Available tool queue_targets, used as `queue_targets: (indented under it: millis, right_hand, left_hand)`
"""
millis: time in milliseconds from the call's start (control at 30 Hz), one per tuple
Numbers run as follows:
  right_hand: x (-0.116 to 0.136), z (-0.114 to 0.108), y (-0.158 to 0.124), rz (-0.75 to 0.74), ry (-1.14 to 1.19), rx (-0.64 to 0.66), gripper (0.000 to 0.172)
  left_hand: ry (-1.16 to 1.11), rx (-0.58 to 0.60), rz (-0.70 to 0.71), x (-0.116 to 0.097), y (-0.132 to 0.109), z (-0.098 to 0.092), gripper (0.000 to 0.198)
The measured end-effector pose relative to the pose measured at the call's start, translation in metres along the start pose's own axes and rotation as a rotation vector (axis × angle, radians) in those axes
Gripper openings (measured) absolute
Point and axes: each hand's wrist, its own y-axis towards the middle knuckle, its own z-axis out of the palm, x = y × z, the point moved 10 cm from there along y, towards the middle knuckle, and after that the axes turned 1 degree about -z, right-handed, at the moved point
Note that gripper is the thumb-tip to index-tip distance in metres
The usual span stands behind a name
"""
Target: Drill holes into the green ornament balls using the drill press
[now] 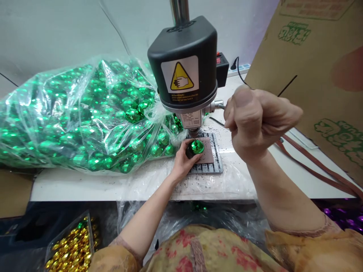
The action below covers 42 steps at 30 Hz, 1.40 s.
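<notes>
A black drill press (183, 64) with a yellow warning label stands at the centre. Beneath its bit, a shiny green faceted ball (197, 147) sits in a dark round holder on a pinkish plate (209, 153) over the slotted metal base (217, 160). My left hand (184, 160) curls around the holder's left side, with thumb and fingers on it beside the ball. Raised at the right of the press, my right hand (255, 117) is closed on the press lever (219, 105); most of the lever's grip is hidden by my fingers.
A clear bag of green balls (79, 117) fills the table's left. A cardboard box (326, 83) and brown straps (317, 166) are at right. Gold balls (70, 249) lie in a container below left, purple ones (343, 215) below right. Dark shavings dot the white table (85, 185).
</notes>
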Motion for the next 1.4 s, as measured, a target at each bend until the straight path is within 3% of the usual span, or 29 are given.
queue_targets:
  millis: [800, 1167, 1233, 1400]
  right_hand:
    - [0.005, -0.01, -0.031, -0.332, 0.077, -0.026, 0.048]
    - [0.014, -0.006, -0.037, -0.467, 0.126, 0.082, 0.045]
    - [0.013, -0.006, -0.033, -0.399, 0.106, 0.063, 0.047]
    - [0.005, 0.003, 0.004, -0.047, -0.006, 0.009, 0.047]
  left_hand:
    - [-0.03, -0.024, 0.019, -0.003, 0.0, 0.0, 0.055]
    - [-0.051, -0.025, 0.007, -0.001, -0.001, 0.001, 0.055]
    - [-0.053, -0.033, 0.016, -0.001, 0.0, 0.001, 0.055]
    - [0.037, -0.107, 0.001, -0.003, -0.003, -0.005, 0.053]
